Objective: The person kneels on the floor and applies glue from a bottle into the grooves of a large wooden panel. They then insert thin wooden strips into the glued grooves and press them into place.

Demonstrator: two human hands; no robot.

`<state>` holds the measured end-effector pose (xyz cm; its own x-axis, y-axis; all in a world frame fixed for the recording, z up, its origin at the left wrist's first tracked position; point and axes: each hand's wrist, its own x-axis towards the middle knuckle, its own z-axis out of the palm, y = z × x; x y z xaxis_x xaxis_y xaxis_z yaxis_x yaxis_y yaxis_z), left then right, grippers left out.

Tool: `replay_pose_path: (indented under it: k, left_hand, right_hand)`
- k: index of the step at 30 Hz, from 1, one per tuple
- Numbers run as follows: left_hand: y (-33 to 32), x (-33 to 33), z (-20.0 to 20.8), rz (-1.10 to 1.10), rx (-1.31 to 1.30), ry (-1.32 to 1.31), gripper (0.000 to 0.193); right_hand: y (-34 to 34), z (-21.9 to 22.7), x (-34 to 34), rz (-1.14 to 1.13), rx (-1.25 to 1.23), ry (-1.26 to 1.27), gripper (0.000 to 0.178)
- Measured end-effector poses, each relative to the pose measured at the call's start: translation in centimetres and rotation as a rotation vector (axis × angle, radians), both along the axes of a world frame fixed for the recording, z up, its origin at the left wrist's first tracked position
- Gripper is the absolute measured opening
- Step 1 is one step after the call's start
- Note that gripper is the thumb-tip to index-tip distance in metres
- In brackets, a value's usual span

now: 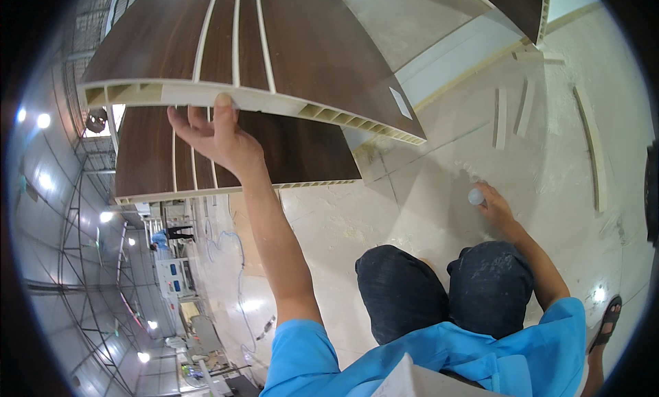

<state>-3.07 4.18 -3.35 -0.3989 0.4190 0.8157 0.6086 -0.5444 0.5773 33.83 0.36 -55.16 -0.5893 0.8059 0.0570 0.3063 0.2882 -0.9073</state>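
Observation:
A dark brown wood-grain door panel [322,47] with pale stripes fills the upper left, tilted, its ribbed hollow core showing along the near edge. My left hand [223,136] is closed on that edge, thumb against the pale solid section and fingers curled at its underside. Below it stands a second striped brown panel [147,157]. Low on the right, close to the floor, my right hand [495,208] is closed around a small white round-ended object [476,196]; most of it is hidden in the fingers, so its kind is unclear.
Pale wooden strips [592,150] lie on the dusty tiled floor [425,198] at right. Another brown panel [515,6] is at the upper right. A sandalled foot [607,318] shows at the right rim. A blue hose [240,260] and a distant person [161,239] are at left.

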Motion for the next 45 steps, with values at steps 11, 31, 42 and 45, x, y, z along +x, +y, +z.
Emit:
replay_pose_path:
  k: [11,31,42,45]
  left_hand:
    - [-0.1,0.3,0.3,-0.054,-0.022,-0.038,0.114]
    - [-0.3,0.2,0.5,-0.111,0.001,-0.004,0.116]
    - [-1.0,1.7,0.9,-0.031,-0.109,-0.108,0.107]
    - [-1.0,2.1,0.7,-0.031,-0.101,-0.138,0.106]
  right_hand:
    - [12.2,29.5,-9.3,-0.126,0.295,0.350,0.021]
    - [10.2,42.2,-22.2,-0.131,0.374,0.293,0.044]
    - [10.0,43.2,-21.8,-0.107,0.264,0.254,0.047]
    - [10.1,43.2,-21.9,-0.136,0.271,0.219,0.049]
